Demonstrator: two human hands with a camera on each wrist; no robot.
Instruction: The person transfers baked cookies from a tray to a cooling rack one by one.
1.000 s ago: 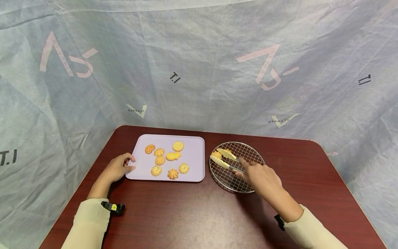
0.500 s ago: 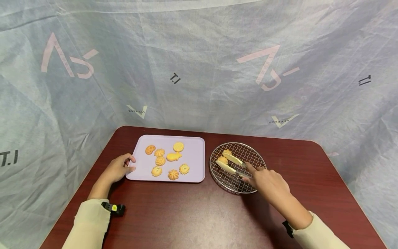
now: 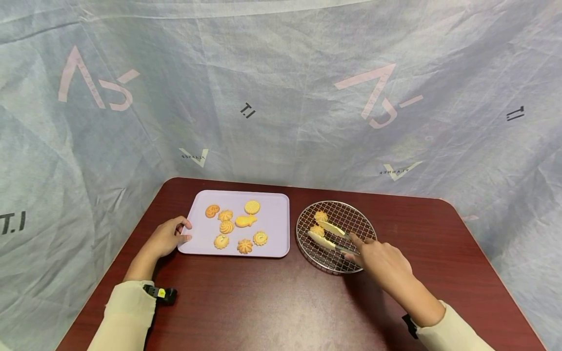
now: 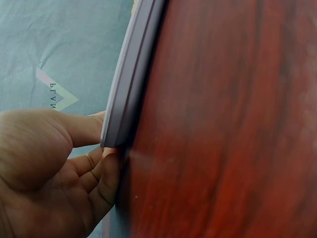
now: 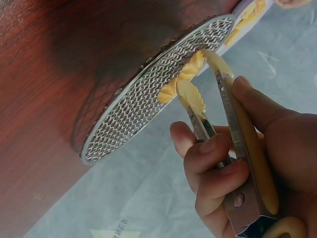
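My left hand (image 3: 164, 236) pinches the left edge of a lilac tray (image 3: 276, 219), thumb on the rim and fingers beneath it. Several golden cookies (image 3: 244, 245) of different shapes lie on the tray, including a fish-shaped cookie (image 3: 245, 221). To the right, my right hand (image 3: 384, 263) grips a pair of tongs (image 3: 322, 241) with cream tips and metal arms. The tips stand apart over a round wire rack (image 3: 351, 214), close about a flower-shaped cookie (image 3: 317, 230). A second flower-shaped cookie (image 3: 321, 215) lies just behind it; in the right wrist view both cookies rest on the mesh.
Tray and rack stand side by side on a dark red wooden table (image 3: 254, 297), a narrow gap between them. A grey printed cloth (image 3: 281, 97) hangs behind the table and at both sides. Each wrist wears a black strap.
The tongs and right hand have shifted right and slightly nearer from the rack's left edge. The nearer cookie has moved with them, right and toward me. My left hand and the tray stay put.
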